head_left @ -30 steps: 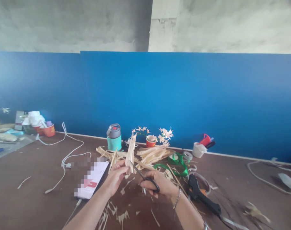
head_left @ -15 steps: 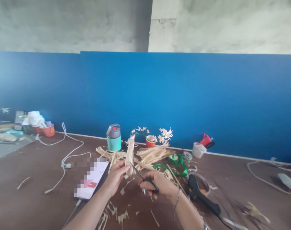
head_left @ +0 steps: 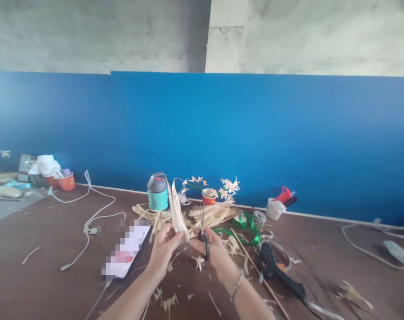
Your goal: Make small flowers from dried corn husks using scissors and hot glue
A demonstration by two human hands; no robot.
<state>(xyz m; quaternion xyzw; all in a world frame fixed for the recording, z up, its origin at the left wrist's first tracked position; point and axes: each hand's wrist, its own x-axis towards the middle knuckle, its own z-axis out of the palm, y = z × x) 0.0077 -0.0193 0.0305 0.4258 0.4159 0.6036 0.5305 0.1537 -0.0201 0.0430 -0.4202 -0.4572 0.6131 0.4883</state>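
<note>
At nine o'clock, far along the brown table [head_left: 49, 266], stand orange cups [head_left: 65, 181] with white stuff heaped behind them; a white cable [head_left: 92, 218] trails from there toward the middle; a white box with a blurred label [head_left: 127, 251] lies at about eight o'clock of the hands. The left hand [head_left: 164, 249] is closed on a pale dried leaf strip [head_left: 176, 209], pinching its lower end so that it stands up, tilted slightly left; just beside it, at its three o'clock, the right hand [head_left: 215, 251] is closed around the black handles of the scissors [head_left: 203, 231], blades pointing up toward twelve, whether parted I cannot tell. Beyond, at twelve o'clock, stand a teal bottle [head_left: 157, 192] and a small red pot of pale flowers [head_left: 208, 194], with a heap of dried strips [head_left: 211, 215] before them; green ribbon [head_left: 243, 229] lies at two o'clock; a black glue gun [head_left: 278, 271] at four; a white cup with red tools [head_left: 278, 204] near the blue wall [head_left: 255, 133].
</note>
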